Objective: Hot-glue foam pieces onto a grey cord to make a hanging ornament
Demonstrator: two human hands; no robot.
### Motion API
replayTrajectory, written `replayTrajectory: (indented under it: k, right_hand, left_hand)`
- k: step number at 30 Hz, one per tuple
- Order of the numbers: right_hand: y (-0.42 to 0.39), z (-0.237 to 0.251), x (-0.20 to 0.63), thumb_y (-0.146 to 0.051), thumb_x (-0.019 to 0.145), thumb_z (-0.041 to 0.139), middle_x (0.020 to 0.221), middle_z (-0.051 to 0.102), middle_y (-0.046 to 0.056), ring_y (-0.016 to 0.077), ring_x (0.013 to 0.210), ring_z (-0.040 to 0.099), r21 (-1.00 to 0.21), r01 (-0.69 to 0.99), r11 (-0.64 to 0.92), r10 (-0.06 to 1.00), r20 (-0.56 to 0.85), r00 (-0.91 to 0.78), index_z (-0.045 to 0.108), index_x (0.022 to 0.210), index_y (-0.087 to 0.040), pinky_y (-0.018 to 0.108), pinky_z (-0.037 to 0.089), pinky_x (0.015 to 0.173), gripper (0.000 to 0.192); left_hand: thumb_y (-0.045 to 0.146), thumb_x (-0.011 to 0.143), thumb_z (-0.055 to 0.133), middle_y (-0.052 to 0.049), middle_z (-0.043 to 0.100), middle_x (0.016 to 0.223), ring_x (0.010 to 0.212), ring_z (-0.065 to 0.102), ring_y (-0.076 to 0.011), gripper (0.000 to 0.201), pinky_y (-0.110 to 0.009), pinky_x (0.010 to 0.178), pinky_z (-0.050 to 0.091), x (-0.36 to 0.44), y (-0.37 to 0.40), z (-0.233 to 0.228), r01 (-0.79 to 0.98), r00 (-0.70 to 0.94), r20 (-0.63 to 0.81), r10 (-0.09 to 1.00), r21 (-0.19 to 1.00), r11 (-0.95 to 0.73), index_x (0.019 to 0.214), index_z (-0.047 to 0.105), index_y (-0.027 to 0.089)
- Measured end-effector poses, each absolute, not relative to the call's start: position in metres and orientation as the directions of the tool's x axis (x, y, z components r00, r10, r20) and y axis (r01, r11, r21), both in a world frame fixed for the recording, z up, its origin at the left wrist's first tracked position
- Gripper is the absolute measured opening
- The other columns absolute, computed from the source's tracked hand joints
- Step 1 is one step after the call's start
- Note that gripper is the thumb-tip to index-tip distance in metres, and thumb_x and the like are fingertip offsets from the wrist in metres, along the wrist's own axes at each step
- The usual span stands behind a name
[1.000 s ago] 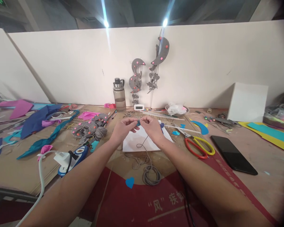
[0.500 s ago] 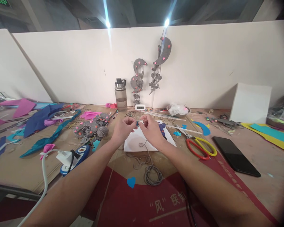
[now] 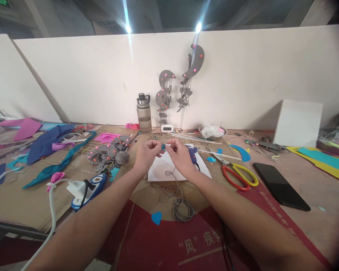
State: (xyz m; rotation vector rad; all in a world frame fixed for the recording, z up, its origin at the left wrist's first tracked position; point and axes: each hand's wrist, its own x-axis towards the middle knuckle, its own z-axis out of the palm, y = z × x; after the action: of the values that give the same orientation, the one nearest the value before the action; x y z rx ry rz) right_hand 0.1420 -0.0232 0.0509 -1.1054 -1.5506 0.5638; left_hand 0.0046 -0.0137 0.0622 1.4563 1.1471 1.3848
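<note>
Both hands pinching a small blue piece, dead centre of the bench.

Far left at nine o'clock: felt scraps (image 3: 49,145), blue and teal. Nearer, at eight o'clock, a white plug (image 3: 76,188) on a blue case (image 3: 92,184). Left hand (image 3: 146,155) closed, fingertips nipping the blue piece (image 3: 163,146); right hand (image 3: 180,156) pinching it too, from the three o'clock side. Piece held just above the white sheet (image 3: 164,171). Grey cord (image 3: 182,209) trailing from the hands toward six o'clock, coiled beside a blue heart (image 3: 156,217). Scissors (image 3: 239,175) at three o'clock of the hands, then a black phone (image 3: 281,186).
</note>
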Motion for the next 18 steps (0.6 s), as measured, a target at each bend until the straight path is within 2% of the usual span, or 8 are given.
replayTrajectory:
  k: [5, 9, 15, 18]
  right_hand:
    - [-0.021, 0.0508, 0.1432, -0.031, 0.079, 0.052, 0.062, 0.05, -0.004, 0.0112, 0.059, 0.044, -0.814, 0.37, 0.448, 0.868, 0.494, 0.036, 0.062, 0.086, -0.019, 0.025, 0.035, 0.058, 0.017]
    - [-0.0198, 0.051, 0.1429, -0.028, 0.076, 0.052, 0.063, 0.053, -0.003, 0.0109, 0.059, 0.043, -0.811, 0.382, 0.443, 0.866, 0.498, 0.054, 0.062, 0.075, -0.019, 0.025, 0.034, 0.058, 0.013]
    - [-0.0193, 0.0502, 0.1418, -0.024, 0.072, 0.051, 0.057, 0.047, -0.006, 0.0103, 0.055, 0.041, -0.832, 0.379, 0.404, 0.882, 0.465, 0.08, 0.058, 0.069, -0.019, 0.024, 0.034, 0.056, 0.008]
    - [-0.0201, 0.0493, 0.1422, -0.024, 0.074, 0.05, 0.058, 0.048, -0.005, 0.0106, 0.057, 0.042, -0.816, 0.416, 0.4, 0.882, 0.467, 0.069, 0.056, 0.069, -0.02, 0.024, 0.034, 0.057, 0.01]
  left_hand:
    - [0.027, 0.069, 0.063, -0.001, 0.064, 0.061, 0.055, 0.06, -0.0114, 0.013, -0.022, 0.053, 0.047, 0.0064, -0.0117, 0.058, -0.01, 0.017, 0.251, 0.968, 0.968, -0.251, 0.07, 0.06, 0.014]
    - [0.027, 0.066, 0.066, 0.0, 0.061, 0.063, 0.058, 0.061, -0.0121, 0.014, -0.021, 0.047, 0.041, 0.0067, -0.0108, 0.0564, -0.066, 0.05, 0.23, 0.972, 0.972, -0.227, 0.068, 0.06, 0.015]
    - [0.028, 0.069, 0.065, 0.002, 0.057, 0.049, 0.04, 0.049, -0.0077, 0.015, -0.019, 0.04, 0.029, 0.0071, -0.0087, 0.0528, -0.081, 0.102, 0.176, 0.979, 0.982, -0.168, 0.073, 0.059, 0.015]
    - [0.027, 0.065, 0.068, 0.002, 0.058, 0.054, 0.047, 0.058, -0.0106, 0.018, -0.018, 0.04, 0.034, 0.0089, -0.0087, 0.0522, -0.141, 0.106, 0.131, 0.986, 0.983, -0.115, 0.072, 0.057, 0.014]
